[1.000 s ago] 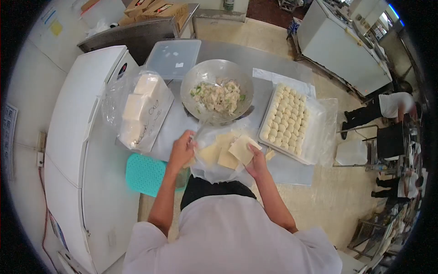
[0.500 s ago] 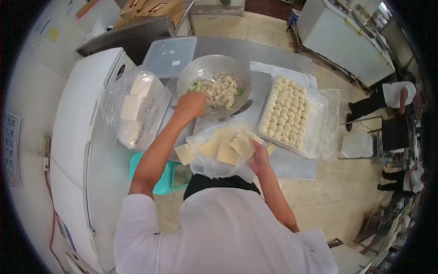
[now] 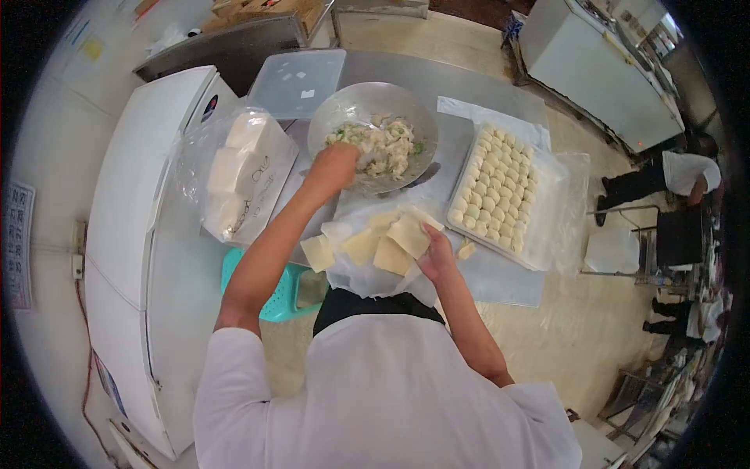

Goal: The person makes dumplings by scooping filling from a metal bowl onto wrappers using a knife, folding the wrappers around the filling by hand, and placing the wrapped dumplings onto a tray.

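Note:
My left hand (image 3: 336, 166) is closed at the near-left rim of a metal bowl (image 3: 418, 109). Its fingers hide most of whatever they grip. Chunky pale filling (image 3: 387, 148) with green bits fills the bowl's bottom. Between the thumb and fingers of my right hand (image 3: 439, 254) is a thin, square, yellowish dough wrapper (image 3: 408, 236). More wrappers (image 3: 392, 256) lie spread below it on crumpled white sheeting (image 3: 351, 280); one wrapper (image 3: 318, 253) sits apart at the left. Right of the bowl, a tray (image 3: 455, 215) carries rows of small round dumplings (image 3: 496, 184).
A plastic bag (image 3: 269, 176) of stacked white blocks stands left, beside a white fridge (image 3: 156, 195). Behind it is a lidded plastic container (image 3: 297, 82). A turquoise plastic stool (image 3: 273, 305) is under the table's (image 3: 512, 285) left edge. Two people (image 3: 687, 172) are at the far right.
My left hand has shifted slightly right and up at the bowl. The right hand with its wrapper has moved a little left. The whole view has shifted slightly.

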`<state>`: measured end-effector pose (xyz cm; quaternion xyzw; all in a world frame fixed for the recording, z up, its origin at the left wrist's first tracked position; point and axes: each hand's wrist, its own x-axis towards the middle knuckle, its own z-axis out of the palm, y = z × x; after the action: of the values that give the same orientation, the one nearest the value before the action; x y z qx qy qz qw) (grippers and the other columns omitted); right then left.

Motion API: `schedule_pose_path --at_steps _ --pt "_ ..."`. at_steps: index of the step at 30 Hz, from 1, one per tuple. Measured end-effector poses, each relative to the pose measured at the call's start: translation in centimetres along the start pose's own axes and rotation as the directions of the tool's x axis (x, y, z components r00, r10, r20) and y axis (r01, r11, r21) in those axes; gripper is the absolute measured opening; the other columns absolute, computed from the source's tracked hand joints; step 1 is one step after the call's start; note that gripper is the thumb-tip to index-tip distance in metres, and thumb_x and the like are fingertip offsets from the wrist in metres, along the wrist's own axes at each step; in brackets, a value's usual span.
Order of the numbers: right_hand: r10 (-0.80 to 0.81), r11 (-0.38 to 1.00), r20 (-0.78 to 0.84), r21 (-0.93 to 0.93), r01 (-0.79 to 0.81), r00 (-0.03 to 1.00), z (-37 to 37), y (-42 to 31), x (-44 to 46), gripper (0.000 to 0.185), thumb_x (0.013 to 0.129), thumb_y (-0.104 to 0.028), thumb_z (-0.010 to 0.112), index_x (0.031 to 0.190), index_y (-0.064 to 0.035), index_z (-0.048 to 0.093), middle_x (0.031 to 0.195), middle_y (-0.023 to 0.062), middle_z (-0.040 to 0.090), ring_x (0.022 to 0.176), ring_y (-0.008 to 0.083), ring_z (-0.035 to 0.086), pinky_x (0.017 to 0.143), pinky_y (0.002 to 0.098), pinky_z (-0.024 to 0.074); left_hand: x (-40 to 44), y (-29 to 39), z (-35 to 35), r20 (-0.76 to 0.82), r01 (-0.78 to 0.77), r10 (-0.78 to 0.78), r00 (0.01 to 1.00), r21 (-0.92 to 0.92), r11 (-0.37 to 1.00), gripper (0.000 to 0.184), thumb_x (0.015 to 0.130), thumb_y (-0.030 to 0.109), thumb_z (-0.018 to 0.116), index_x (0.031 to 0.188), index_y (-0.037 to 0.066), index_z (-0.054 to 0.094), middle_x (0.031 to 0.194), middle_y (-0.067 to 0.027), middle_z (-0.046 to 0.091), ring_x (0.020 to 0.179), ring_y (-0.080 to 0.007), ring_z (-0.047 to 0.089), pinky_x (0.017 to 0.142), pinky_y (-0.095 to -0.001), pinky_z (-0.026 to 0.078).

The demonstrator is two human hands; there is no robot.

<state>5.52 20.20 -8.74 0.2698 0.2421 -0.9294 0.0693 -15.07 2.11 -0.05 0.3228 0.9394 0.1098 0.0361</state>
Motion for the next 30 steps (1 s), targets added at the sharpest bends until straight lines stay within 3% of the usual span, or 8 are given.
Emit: schedule_pose_path --at_steps 3,10,13,16,18,25,28,30 --pt "-0.007 1.000 -0.020 0.001 0.007 1.000 0.7 -0.1 0.1 0.039 0.097 -0.018 0.046 0.130 0.0021 0.050 0.128 0.0156 0.058 0.117 0.0289 0.058 0.106 0.0412 0.0418 -0.9 -0.3 -1.4 0.226 0.080 -0.090 0.970 0.053 0.995 0.016 0.071 0.005 0.063 0.086 -0.002 0.065 0.093 -0.0253 0.067 0.090 -0.0386 0.066 0.077 -0.0481 0.052" --pt "0.011 0.999 0.022 0.036 -0.012 1.000 0.6 0.2 1.0 0.038 0.095 -0.018 0.049 0.127 0.0015 0.052 0.124 0.0139 0.061 0.114 0.0278 0.059 0.103 0.0404 0.0438 -0.7 -1.4 0.5 0.060 -0.028 0.033 0.998 -0.085 0.996 0.017 0.072 0.005 0.062 0.088 -0.002 0.067 0.090 -0.0256 0.067 0.089 -0.0404 0.066 0.078 -0.0475 0.052" --pt "-0.030 1.000 -0.074 -0.001 0.030 0.997 0.2 0.3 0.7 0.037 0.094 -0.018 0.049 0.125 0.0015 0.053 0.122 0.0136 0.061 0.113 0.0278 0.060 0.103 0.0408 0.0435 -1.2 -0.4 -1.4 0.313 0.067 -0.056 0.948 -0.023 0.998 0.017 0.073 0.004 0.062 0.088 -0.002 0.069 0.090 -0.0264 0.067 0.089 -0.0405 0.066 0.079 -0.0472 0.052" --pt "-0.030 1.000 -0.092 -0.009 0.029 0.995 0.6 0.0 1.6 0.033 0.093 -0.020 0.053 0.120 0.0001 0.055 0.114 0.0128 0.063 0.106 0.0298 0.062 0.096 0.0456 0.0483 -1.1 -1.6 -1.5 0.153 0.115 -0.100 0.983 -0.097 0.989 0.018 0.074 0.003 0.061 0.089 -0.001 0.069 0.093 -0.0261 0.066 0.090 -0.0405 0.065 0.082 -0.0473 0.052" --pt "-0.001 0.997 -0.090 0.071 0.008 0.996 1.0 0.2 1.9 0.034 0.094 -0.022 0.052 0.120 -0.0007 0.054 0.115 0.0128 0.063 0.106 0.0299 0.062 0.096 0.0459 0.0479 -1.1 -1.2 -0.1 0.294 0.098 -0.098 0.951 0.014 0.995 0.021 0.073 0.007 0.064 0.092 0.004 0.072 0.090 -0.0236 0.067 0.086 -0.0414 0.066 0.075 -0.0476 0.053" --pt "-0.042 0.997 0.002 0.059 0.041 0.999 1.0 -0.1 3.3 0.034 0.094 -0.024 0.052 0.120 -0.0020 0.055 0.115 0.0122 0.063 0.106 0.0300 0.061 0.097 0.0466 0.0467 -2.0 -2.4 -0.4 0.162 0.164 -0.151 0.975 -0.071 0.984 0.017 0.074 0.005 0.064 0.088 -0.002 0.069 0.090 -0.0252 0.067 0.090 -0.0393 0.066 0.082 -0.0469 0.052" --pt "-0.050 0.996 -0.033 0.075 0.053 0.998 1.5 -0.2 4.1 0.033 0.094 -0.023 0.051 0.119 -0.0021 0.055 0.115 0.0116 0.064 0.106 0.0298 0.061 0.097 0.0465 0.0468 -1.6 -0.8 0.1 0.309 -0.023 0.019 0.951 0.010 1.000 0.019 0.074 0.007 0.064 0.091 -0.001 0.069 0.093 -0.0246 0.067 0.091 -0.0391 0.065 0.082 -0.0469 0.052" --pt "-0.033 0.995 -0.091 0.092 0.041 0.995 1.7 -0.4 4.2 0.032 0.094 -0.024 0.051 0.119 -0.0032 0.056 0.115 0.0109 0.064 0.106 0.0295 0.061 0.097 0.0468 0.0466 -2.7 0.2 -0.9 0.321 0.142 -0.127 0.939 -0.023 0.990 0.020 0.075 0.006 0.063 0.093 0.000 0.070 0.093 -0.0239 0.067 0.091 -0.0390 0.065 0.082 -0.0472 0.052"
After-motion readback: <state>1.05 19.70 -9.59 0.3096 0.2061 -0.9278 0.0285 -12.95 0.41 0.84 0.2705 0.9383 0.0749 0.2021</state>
